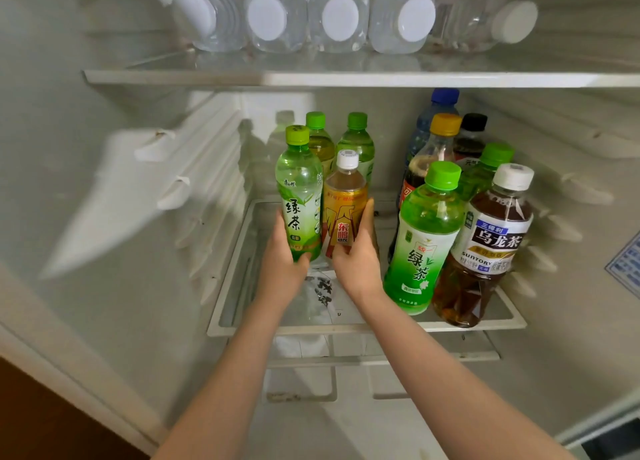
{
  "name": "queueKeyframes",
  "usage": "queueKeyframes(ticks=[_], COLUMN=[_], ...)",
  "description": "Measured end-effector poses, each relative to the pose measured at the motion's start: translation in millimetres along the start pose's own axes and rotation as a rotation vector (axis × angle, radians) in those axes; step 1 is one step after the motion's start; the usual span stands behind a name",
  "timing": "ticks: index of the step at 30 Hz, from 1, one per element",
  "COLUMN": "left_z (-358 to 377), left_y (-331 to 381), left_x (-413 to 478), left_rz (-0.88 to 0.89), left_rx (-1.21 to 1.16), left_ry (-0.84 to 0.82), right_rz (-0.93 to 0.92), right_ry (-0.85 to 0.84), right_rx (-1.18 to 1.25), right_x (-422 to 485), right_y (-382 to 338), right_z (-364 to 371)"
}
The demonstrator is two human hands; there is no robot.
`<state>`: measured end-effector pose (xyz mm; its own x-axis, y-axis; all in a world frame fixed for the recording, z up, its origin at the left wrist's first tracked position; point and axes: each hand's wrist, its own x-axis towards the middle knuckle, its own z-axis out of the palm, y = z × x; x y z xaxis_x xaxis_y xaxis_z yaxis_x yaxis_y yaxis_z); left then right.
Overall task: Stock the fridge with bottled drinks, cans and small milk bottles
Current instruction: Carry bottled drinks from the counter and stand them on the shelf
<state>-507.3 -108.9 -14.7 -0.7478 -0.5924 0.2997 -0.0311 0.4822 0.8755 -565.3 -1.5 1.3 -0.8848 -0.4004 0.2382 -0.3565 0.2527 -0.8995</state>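
Inside the open fridge, my left hand (282,255) grips a green tea bottle (299,196) with a lime cap. Beside it, my right hand (356,251) grips a yellow energy drink bottle (343,200) with a white cap. Both bottles stand upright over the middle glass shelf (242,328), close together; whether they touch the shelf I cannot tell. Two more green-capped bottles (356,137) stand just behind them.
A cluster of bottles fills the shelf's right side: green tea (422,245), brown oolong tea (485,251), cola (426,161), and blue- and black-capped ones behind. Water bottles (339,19) lie on their sides on the upper shelf (346,78). Ribbed fridge walls flank both sides.
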Motion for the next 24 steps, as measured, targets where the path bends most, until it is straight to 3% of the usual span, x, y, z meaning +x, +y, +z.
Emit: queueKeyframes(ticks=[5,12,17,24], left_z=[-11.6,-29.5,-21.1,24.6], left_y=[6.8,15.0,18.5,-0.7], left_x=[-39.4,-95.8,-130.6,-186.3], left_rz=[0.022,0.136,0.148,0.070], left_rx=[0.123,-0.098,-0.197,-0.306], left_ry=[0.143,0.141,0.012,-0.406], right_rz=[-0.037,-0.186,-0.255,-0.035], right_ry=[-0.060,-0.156,-0.055,0.239], right_rx=[0.096,-0.081,-0.125,-0.227], right_x=[-25.5,-83.1,-128.6,-208.3], right_y=[-3.3,6.3,20.3,67.7], right_z=[-4.1,-30.0,-65.5,-110.3])
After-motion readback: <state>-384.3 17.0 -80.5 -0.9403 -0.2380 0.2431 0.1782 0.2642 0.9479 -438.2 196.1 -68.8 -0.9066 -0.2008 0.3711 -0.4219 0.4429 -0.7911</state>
